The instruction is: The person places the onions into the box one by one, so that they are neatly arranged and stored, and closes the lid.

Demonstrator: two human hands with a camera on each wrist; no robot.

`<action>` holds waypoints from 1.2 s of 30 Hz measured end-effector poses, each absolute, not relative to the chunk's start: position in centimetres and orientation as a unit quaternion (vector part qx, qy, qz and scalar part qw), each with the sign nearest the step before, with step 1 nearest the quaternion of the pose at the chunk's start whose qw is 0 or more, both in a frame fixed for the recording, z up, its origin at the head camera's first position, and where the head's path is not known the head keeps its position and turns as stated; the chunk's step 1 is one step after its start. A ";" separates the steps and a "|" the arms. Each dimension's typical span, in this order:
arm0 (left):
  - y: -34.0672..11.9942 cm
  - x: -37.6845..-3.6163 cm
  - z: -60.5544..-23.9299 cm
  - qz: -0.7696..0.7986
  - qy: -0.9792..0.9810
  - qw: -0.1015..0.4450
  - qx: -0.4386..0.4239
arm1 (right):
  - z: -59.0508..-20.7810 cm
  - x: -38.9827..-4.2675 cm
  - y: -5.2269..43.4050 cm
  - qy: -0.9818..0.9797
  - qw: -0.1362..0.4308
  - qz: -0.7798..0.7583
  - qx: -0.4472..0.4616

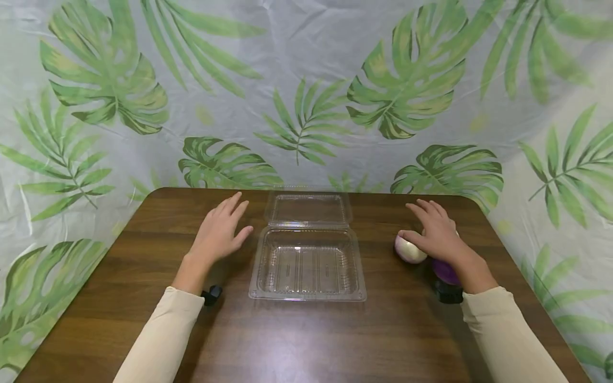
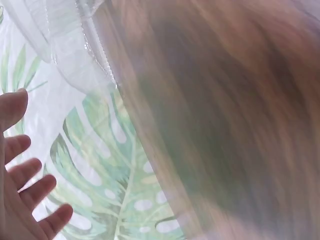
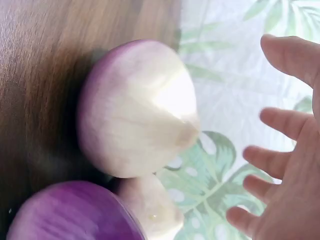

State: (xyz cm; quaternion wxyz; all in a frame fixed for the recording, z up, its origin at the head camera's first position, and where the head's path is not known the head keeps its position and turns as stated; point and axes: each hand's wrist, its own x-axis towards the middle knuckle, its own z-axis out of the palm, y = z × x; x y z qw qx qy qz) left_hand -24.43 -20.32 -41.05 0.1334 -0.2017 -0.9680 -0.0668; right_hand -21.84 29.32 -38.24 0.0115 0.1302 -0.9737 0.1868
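Observation:
A clear plastic clamshell container (image 1: 306,296) lies on the table, its lid (image 1: 308,210) folded back toward the wall. Left of it my left hand (image 1: 217,234) hovers with fingers spread, touching nothing. To the right, my right hand (image 1: 438,234) is held over several onions, fingers extended and nothing gripped. A pale onion (image 1: 411,251) with purple sides shows beside the thumb. Partly hidden under the hand and wrist is a deep purple onion (image 1: 445,272). In the right wrist view a smaller pale onion (image 3: 150,205) sits behind these two, and the hand appears apart from them.
The brown wooden table (image 1: 306,346) ends at a rounded far edge. Behind it hangs a pale cloth (image 1: 306,48) printed with green leaves. A black strap device (image 1: 213,294) is on the left wrist and another dark device (image 1: 449,292) on the right.

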 end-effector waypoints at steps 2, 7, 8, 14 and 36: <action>-20.7 -24.0 -41.1 -0.075 -0.963 0.140 -0.217 | -37.8 -21.4 29.6 -0.969 0.007 0.200 0.142; -21.4 -22.9 -40.9 -0.099 -0.948 0.170 -0.252 | -37.2 -19.4 30.8 -0.959 0.033 0.227 0.170; -21.5 -22.7 -40.8 -0.106 -0.944 0.177 -0.258 | -37.3 -19.0 31.1 -0.956 0.044 0.231 0.175; -22.2 -20.6 -40.5 -0.159 -0.929 0.185 -0.277 | -38.0 -16.3 33.2 -0.943 0.104 0.249 0.197; -22.8 -19.0 -41.2 -0.152 -0.940 0.156 -0.263 | -40.0 -15.5 35.3 -0.942 0.156 0.194 0.224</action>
